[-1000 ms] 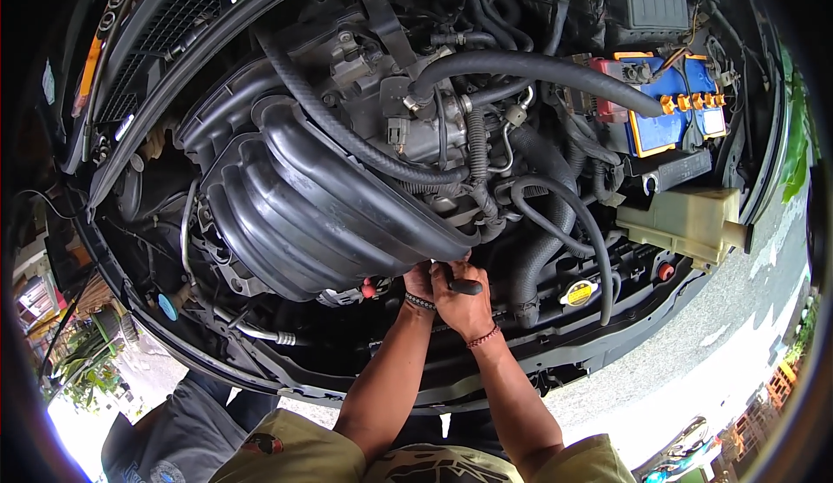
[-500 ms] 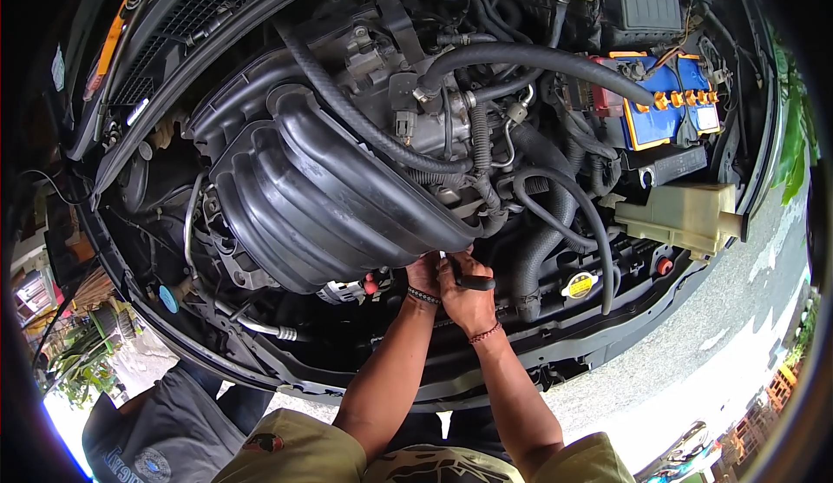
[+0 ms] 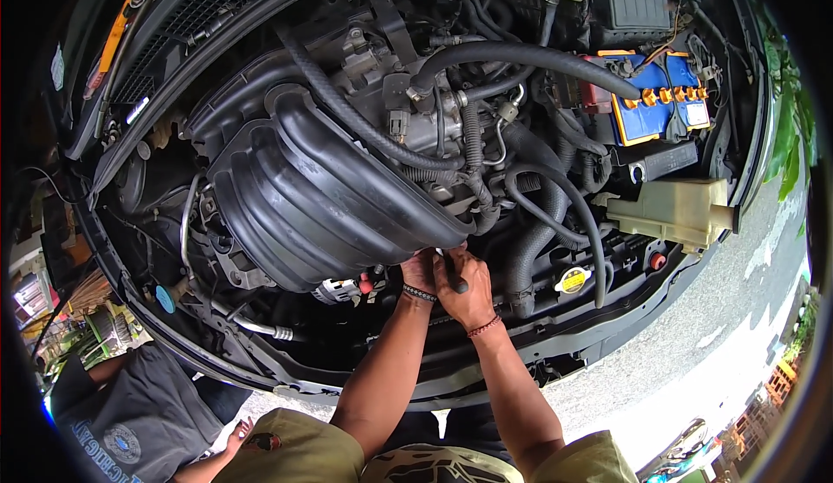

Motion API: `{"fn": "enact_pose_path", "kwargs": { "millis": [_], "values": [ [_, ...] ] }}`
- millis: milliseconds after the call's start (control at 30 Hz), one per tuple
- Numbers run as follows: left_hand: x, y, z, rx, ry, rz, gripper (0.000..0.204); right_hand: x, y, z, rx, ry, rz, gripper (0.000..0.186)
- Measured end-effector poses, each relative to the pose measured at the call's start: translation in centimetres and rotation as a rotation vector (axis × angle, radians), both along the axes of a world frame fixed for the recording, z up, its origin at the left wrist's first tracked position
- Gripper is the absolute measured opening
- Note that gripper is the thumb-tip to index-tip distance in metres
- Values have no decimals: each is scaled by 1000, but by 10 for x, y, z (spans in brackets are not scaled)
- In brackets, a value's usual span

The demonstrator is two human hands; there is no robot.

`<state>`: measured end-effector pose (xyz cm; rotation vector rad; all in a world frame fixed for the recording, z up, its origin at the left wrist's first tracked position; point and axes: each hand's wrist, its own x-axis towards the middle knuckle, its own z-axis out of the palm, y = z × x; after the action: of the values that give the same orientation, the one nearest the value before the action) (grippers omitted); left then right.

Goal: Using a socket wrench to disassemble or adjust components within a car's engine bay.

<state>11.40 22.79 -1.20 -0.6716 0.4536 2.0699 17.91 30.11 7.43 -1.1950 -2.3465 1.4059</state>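
Note:
Both of my hands are at the near lower edge of the ribbed black intake manifold (image 3: 321, 197). My right hand (image 3: 470, 299) is closed around a black-handled tool (image 3: 458, 284); its working end is hidden below the manifold's edge. Close against it, my left hand (image 3: 418, 269) reaches in under the manifold. Its fingers are out of sight, so what they touch cannot be made out. To the right of my right hand, a thick black hose (image 3: 531, 257) runs down to the radiator by a yellow-labelled cap (image 3: 573, 280).
A blue battery (image 3: 644, 110) with orange caps sits at the right, above a cream plastic reservoir (image 3: 675, 212). A loose black hose (image 3: 529, 59) arches over the engine. The car's front edge (image 3: 347, 389) curves below my forearms. Another person (image 3: 143, 418) stands at the lower left.
The tool's handle has swung from pointing right to pointing toward me, turning in my right hand. My left hand stays in place. The other person's arm and hand have come into view at lower left.

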Motion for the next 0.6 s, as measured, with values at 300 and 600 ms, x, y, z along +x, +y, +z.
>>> {"fn": "enact_pose_path", "kwargs": {
  "millis": [300, 600],
  "values": [
    [0, 0, -7, 82, 9, 23, 28, -9, -10, 6, -60, 21, -60, 21],
    [4, -2, -25, 171, -4, 12, 52, -7, -12, 0, -132, -11, -107, 17]
  ]
}}
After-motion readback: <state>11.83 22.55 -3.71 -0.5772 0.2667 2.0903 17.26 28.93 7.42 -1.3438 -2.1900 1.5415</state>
